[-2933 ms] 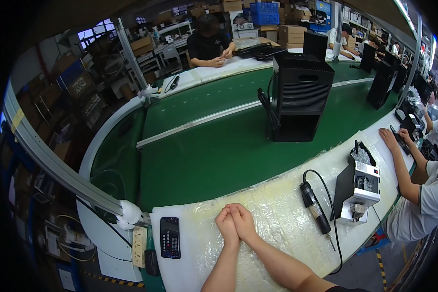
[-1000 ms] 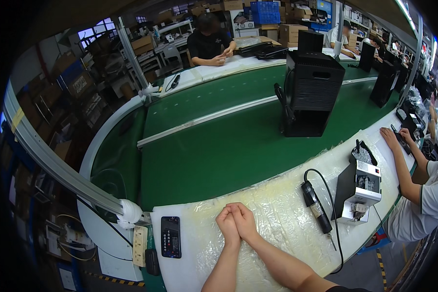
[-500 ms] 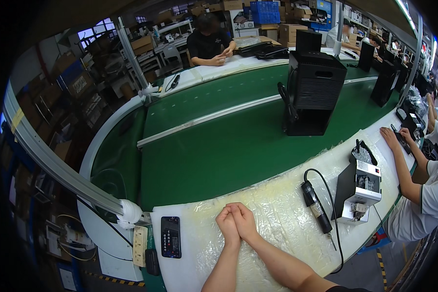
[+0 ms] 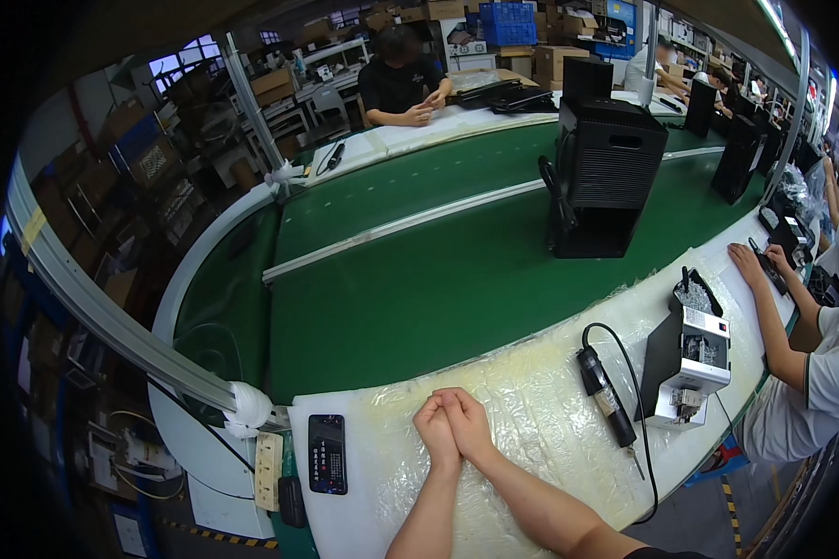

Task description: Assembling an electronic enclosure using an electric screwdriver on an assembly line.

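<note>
My left hand (image 4: 436,434) and my right hand (image 4: 468,428) rest together over the plastic-covered worktop (image 4: 522,410), pressed side by side with fingers curled in. Neither one shows anything held. To their left lies a dark smartphone (image 4: 327,454), flat on the white mat. On the right, apart from my hands, a black electric screwdriver (image 4: 607,397) lies with its cord looping round it. Beyond it stands a silver and white screw feeder (image 4: 701,359) with a black panel on its side.
A green conveyor belt (image 4: 391,317) runs past the worktop, carrying a tall black casing (image 4: 609,177) with a coiled cable. A black tray (image 4: 696,294) holds small clear-bagged parts. At left are a power strip (image 4: 268,471) and metal post (image 4: 130,307). Co-workers sit across and at right.
The black casing on the belt has shifted slightly to the right. At the far right, a co-worker's raised arm has moved. My hands have stayed in place.
</note>
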Tool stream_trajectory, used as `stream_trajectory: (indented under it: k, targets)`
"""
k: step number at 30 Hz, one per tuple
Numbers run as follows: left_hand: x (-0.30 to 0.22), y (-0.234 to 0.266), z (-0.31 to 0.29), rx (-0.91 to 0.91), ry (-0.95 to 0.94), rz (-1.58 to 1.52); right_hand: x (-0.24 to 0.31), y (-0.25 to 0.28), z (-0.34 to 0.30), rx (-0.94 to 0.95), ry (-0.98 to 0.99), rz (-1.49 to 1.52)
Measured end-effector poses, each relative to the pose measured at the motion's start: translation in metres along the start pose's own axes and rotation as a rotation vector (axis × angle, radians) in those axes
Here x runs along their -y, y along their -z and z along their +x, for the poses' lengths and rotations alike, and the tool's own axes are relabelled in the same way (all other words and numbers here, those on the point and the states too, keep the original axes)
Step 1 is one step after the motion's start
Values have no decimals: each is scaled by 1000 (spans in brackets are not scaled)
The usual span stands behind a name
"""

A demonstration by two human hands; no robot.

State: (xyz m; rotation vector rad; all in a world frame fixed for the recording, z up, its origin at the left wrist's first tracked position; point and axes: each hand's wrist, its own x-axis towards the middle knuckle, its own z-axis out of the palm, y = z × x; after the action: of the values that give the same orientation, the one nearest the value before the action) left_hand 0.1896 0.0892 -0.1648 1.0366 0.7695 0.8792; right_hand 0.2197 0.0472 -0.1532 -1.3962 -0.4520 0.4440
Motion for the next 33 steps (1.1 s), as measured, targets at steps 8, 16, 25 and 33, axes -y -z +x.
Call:
stream_trajectory:
  k: [8, 16, 25, 33]
  targets:
    - [0, 0, -1, 5, -7, 3, 0, 0, 0, -1, -8, -4]
    - [-3, -1, -2, 9, 3, -14, 2, 1, 0, 4, -4, -15]
    - [-5, -2, -3, 15, 3, -27, 3, 1, 0, 1, -12, -17]
    - [-2, 0, -1, 21, -10, -17, 0, 1, 0, 1, -12, -6]
